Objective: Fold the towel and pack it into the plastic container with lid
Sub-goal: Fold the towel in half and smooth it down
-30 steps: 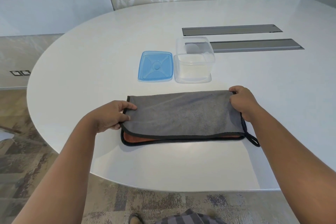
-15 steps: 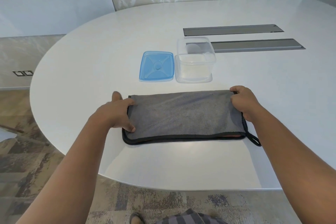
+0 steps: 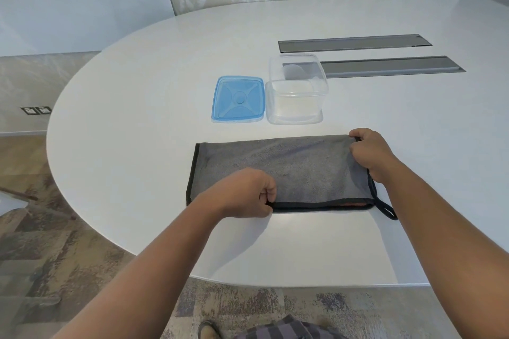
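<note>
Left hand [image 3: 248, 192] has shifted to pinch the towel's [image 3: 289, 168] near edge; right hand [image 3: 370, 153] still grips its corner.

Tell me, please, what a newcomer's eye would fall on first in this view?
First the grey towel, folded flat near the white table's front edge, its near hem pinched by the left hand, its far right corner by the right hand. Behind lie a blue lid and an open clear container, side by side.
</note>
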